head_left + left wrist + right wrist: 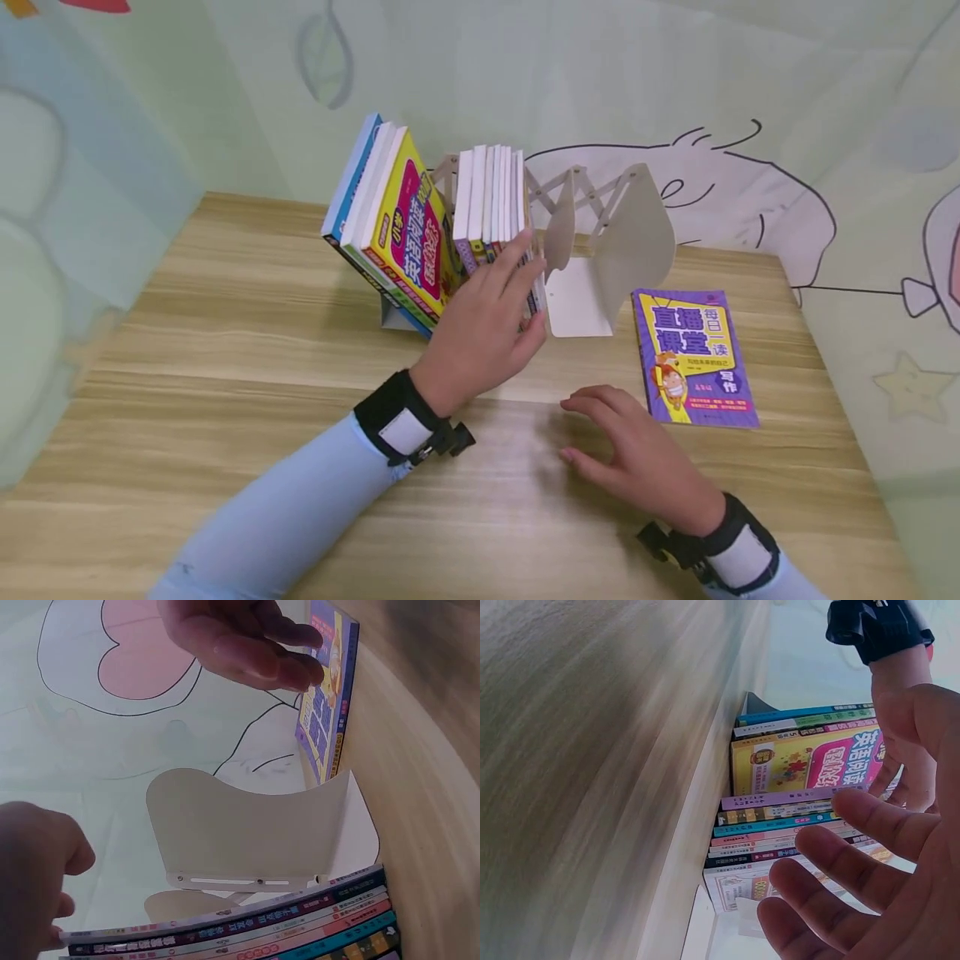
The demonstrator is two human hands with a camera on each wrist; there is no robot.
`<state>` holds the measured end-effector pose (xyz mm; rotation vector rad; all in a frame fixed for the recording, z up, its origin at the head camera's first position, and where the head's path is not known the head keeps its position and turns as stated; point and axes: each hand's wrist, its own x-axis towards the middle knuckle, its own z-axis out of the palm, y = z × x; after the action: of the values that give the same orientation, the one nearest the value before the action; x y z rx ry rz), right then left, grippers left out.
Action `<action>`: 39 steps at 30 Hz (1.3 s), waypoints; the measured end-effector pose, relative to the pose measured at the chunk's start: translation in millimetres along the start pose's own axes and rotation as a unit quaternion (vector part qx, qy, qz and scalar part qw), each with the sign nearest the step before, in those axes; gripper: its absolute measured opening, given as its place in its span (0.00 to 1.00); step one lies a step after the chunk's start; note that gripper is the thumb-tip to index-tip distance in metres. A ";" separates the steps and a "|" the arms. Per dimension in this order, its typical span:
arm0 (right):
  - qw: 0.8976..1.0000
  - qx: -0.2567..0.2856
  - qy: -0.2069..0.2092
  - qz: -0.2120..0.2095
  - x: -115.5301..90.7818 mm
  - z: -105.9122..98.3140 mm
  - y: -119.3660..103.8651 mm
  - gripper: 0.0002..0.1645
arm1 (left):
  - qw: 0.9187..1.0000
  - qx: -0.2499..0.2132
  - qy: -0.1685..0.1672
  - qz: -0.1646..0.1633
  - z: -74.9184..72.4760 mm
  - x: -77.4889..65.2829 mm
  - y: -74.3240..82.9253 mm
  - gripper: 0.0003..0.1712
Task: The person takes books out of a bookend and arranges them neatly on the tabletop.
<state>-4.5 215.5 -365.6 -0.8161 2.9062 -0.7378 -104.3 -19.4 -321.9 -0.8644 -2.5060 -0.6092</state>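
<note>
My left hand (pixel 480 333) rests against the front of a row of thin upright books (pixel 491 196), its fingers reaching along the rightmost ones. In the left wrist view the spines (pixel 247 924) show just past those fingers. Left of the row, thicker books lean to the left, with a yellow book (pixel 408 225) outermost. They all stand in a beige folding metal book rack (pixel 637 225). My right hand (pixel 645 458), fingers spread and holding nothing, hovers over the table at right. Near it lies a purple book (pixel 693 358), cover up.
The rack's right section has a divider plate (pixel 561 229) and a flat base plate (pixel 581 300) beside the books. Behind the wooden table (pixel 262 367) rises a wall (pixel 480 75) with cartoon drawings. Both wrists wear black straps.
</note>
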 end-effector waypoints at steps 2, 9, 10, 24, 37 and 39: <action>1.000 0.002 0.002 -0.003 -0.7 -1.1 0.3 0.29 | 1.000 -0.007 0.004 0.000 2.5 -2.0 1.6 0.31; 1.000 0.009 0.005 -0.017 -0.1 -1.6 -1.2 0.28 | 1.000 -0.009 0.017 0.000 3.9 -11.7 7.1 0.32; 1.000 0.009 0.005 -0.017 -0.1 -1.4 -1.4 0.29 | 1.000 -0.012 0.019 -0.001 3.7 -12.6 7.8 0.32; 1.000 0.018 -0.002 -0.006 -1.3 2.3 -1.3 0.29 | 0.998 -0.020 -0.011 -0.060 12.3 -6.6 9.6 0.38; 0.999 0.014 0.013 -0.027 -2.1 6.4 1.6 0.28 | 0.999 -0.001 0.023 -0.023 7.0 -11.0 9.4 0.30; 1.000 0.014 0.013 -0.024 -2.0 6.2 1.7 0.28 | 0.999 0.010 0.030 -0.014 5.2 -14.0 8.8 0.29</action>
<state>-2.6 215.1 -372.1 -0.8833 2.9017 -0.7954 -89.8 -17.0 -331.0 -0.7920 -2.4696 -0.6095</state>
